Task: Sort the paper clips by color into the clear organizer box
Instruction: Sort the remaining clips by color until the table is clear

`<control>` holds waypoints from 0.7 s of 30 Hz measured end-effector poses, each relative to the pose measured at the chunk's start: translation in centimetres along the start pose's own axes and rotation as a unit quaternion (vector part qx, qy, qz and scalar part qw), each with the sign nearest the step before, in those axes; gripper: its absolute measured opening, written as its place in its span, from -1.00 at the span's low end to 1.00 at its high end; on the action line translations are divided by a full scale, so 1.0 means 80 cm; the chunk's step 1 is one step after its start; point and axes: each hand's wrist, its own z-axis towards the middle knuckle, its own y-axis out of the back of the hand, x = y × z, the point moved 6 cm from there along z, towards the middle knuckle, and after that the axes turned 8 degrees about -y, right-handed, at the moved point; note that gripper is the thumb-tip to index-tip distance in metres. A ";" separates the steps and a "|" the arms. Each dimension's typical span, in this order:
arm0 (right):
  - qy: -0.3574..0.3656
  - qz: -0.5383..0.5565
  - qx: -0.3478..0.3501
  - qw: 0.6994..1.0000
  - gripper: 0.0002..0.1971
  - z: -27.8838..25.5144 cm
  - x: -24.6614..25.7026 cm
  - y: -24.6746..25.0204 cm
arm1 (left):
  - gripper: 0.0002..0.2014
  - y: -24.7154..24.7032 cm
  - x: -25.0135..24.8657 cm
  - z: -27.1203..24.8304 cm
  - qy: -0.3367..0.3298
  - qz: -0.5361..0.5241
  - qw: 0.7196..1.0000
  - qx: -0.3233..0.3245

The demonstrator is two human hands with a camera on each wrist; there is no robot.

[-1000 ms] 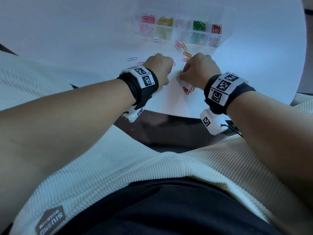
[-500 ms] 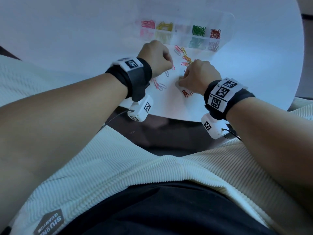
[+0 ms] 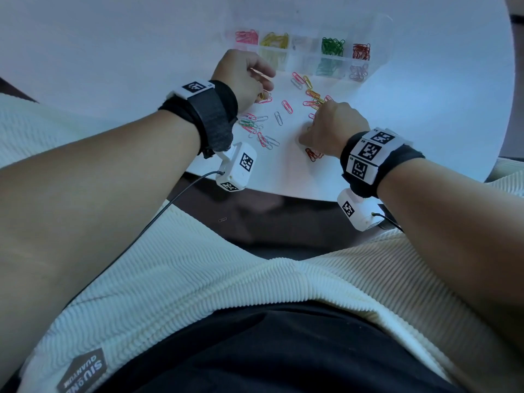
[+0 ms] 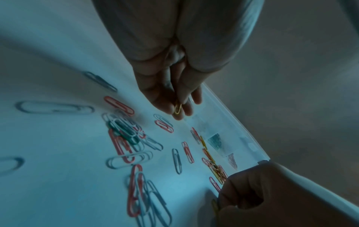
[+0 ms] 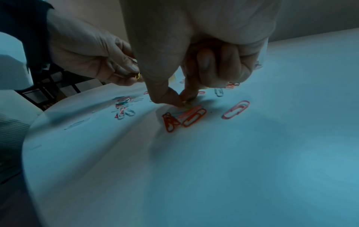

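My left hand [image 3: 245,76] is raised just in front of the clear organizer box [image 3: 377,38] and pinches a yellow paper clip [image 4: 177,108] between thumb and fingers; the same yellow paper clip [image 5: 137,76] shows in the right wrist view. My right hand [image 3: 330,127] rests low on the white table [image 3: 141,46], thumb and forefinger pinching a pale yellow clip [image 5: 187,104] beside red clips [image 5: 192,117]. Loose clips [image 3: 256,126] in pink, white, green and orange lie scattered between the hands. The box holds pink, yellow, white, green and red clips in separate compartments.
The table's near edge [image 3: 283,195] runs just behind my wrists, with dark floor below it. One clip [image 3: 223,220] lies on the floor. A pink clip [image 5: 236,109] lies alone to the right of my right hand.
My left hand has lifted off the table and moved forward toward the box with the yellow clip. My right hand has stayed at the same pile, fingers down.
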 end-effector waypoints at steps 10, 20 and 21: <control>-0.006 0.029 -0.011 0.999 -0.69 0.016 -0.008 0.019 | -0.53 0.035 -0.010 0.013 0.024 0.043 0.997 -0.066; -0.005 0.011 -0.003 1.000 -0.78 0.001 -0.001 0.006 | -0.54 0.055 -0.012 0.011 0.019 0.053 0.994 -0.092; -0.007 0.027 0.009 1.000 -0.79 0.002 -0.003 0.006 | -0.55 0.049 -0.015 0.009 0.011 0.061 0.994 -0.089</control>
